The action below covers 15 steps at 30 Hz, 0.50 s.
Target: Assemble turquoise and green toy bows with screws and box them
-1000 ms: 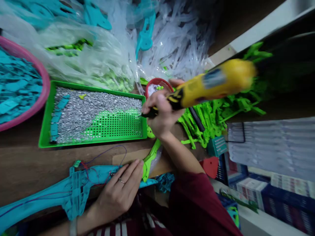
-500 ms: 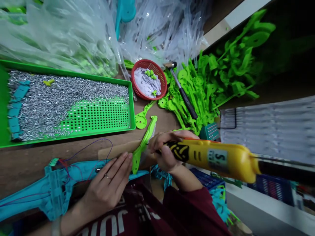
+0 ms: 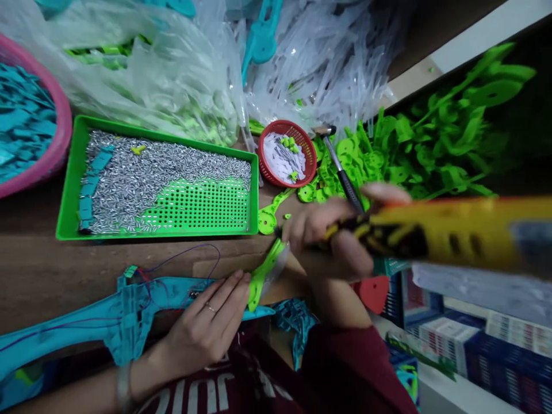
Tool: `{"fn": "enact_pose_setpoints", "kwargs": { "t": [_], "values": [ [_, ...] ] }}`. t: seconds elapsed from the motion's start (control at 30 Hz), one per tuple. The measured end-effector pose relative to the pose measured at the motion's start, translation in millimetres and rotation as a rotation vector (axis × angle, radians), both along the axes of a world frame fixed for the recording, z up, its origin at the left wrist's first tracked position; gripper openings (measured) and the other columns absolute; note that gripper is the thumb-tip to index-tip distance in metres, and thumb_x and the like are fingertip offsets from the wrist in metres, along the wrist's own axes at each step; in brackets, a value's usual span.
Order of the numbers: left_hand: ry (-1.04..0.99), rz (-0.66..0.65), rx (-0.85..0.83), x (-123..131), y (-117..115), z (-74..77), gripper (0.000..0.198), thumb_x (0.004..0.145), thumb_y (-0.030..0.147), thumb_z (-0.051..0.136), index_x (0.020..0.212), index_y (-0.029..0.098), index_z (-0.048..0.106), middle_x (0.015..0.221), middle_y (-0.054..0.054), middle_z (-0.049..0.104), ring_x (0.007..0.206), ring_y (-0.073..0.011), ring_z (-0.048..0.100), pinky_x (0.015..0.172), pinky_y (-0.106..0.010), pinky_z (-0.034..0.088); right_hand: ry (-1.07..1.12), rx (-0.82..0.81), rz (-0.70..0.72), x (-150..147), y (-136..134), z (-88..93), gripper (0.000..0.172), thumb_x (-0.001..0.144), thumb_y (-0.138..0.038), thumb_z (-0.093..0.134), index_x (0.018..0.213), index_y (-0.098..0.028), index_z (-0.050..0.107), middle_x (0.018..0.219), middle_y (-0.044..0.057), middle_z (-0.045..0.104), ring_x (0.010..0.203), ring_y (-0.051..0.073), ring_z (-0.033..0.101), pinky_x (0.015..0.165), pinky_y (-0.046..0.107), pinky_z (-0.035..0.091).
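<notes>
My right hand (image 3: 332, 236), smeared by motion, is wrapped round a yellow electric screwdriver (image 3: 457, 233) with a black front end. Its tip points left, near the upper end of a slim lime-green plastic part (image 3: 263, 275). Flat across a long blue plastic shell (image 3: 168, 290) lies my left hand (image 3: 215, 316), fingers stretched out and fingertips against the green part's lower end. Thin red and purple wires (image 3: 144, 282) run along the blue shell, and a small green connector (image 3: 130, 270) sits at its upper edge.
A green tray (image 3: 172, 233) holds many metal pins. Beyond it are a red basket (image 3: 297, 183) of white pieces, a hammer (image 3: 340, 167) on heaped green parts (image 3: 353, 155), and plastic bags (image 3: 172, 86). A pink tub (image 3: 64, 121) of blue pieces stands at left.
My right hand and the screwdriver have moved up and right, nearer the camera. My left hand stays on the blue shell. The view has swung left, bringing the pink tub in.
</notes>
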State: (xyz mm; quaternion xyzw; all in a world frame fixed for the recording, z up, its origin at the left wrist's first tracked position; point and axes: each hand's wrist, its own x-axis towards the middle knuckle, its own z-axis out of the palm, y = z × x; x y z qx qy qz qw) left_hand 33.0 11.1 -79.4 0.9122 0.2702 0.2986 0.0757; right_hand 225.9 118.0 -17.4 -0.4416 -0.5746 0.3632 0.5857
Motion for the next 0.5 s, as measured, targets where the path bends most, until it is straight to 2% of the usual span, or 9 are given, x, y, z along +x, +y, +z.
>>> {"fn": "enact_pose_setpoints", "kwargs": {
  "t": [0.07,0.13,0.2,0.33,0.5],
  "values": [
    [0.000,0.011,0.015,2,0,0.2,0.034,0.096,0.011,0.051,0.125,-0.002,0.065,0.134,-0.021,0.065,0.129,-0.0335,0.059,0.110,-0.042,0.046,0.154,0.163,-0.094,-17,32,-5.4,0.030,0.084,-0.047,0.066,0.093,-0.030,0.042,0.053,-0.013,0.044,0.034,0.008,0.043,0.036,0.023,0.040],
    [-0.006,0.025,0.005,3,1,0.5,0.034,0.096,0.010,0.049,0.124,-0.002,0.065,0.134,-0.021,0.065,0.129,-0.0331,0.060,0.111,-0.042,0.046,0.167,0.190,-0.135,-32,58,-18.4,0.030,0.087,-0.043,0.063,0.102,-0.032,0.040,0.058,-0.013,0.045,0.037,0.007,0.044,0.038,0.022,0.040],
    [-0.015,0.029,-0.004,3,3,1.4,0.035,0.097,0.008,0.045,0.123,-0.001,0.066,0.133,-0.019,0.066,0.127,-0.0307,0.061,0.113,-0.041,0.045,0.121,0.182,-0.146,-40,72,-32.4,0.031,0.089,-0.045,0.059,0.108,-0.032,0.038,0.060,-0.013,0.044,0.038,0.007,0.044,0.039,0.021,0.040],
    [-0.014,0.030,0.008,2,6,3.9,0.037,0.097,0.006,0.041,0.123,0.001,0.066,0.131,-0.016,0.069,0.124,-0.0266,0.064,0.117,-0.040,0.041,0.095,0.213,-0.122,-39,73,-45.7,0.031,0.090,-0.043,0.060,0.108,-0.032,0.037,0.060,-0.013,0.043,0.038,0.006,0.044,0.039,0.020,0.040],
    [-0.001,-0.001,-0.005,0,5,2.4,0.037,0.096,0.005,0.039,0.122,0.000,0.066,0.133,-0.018,0.067,0.126,-0.0287,0.062,0.119,-0.043,0.037,0.166,0.213,-0.069,-40,75,-48.7,0.028,0.090,-0.036,0.063,0.106,-0.031,0.041,0.060,-0.013,0.046,0.039,0.006,0.047,0.039,0.020,0.040]
  ]
}}
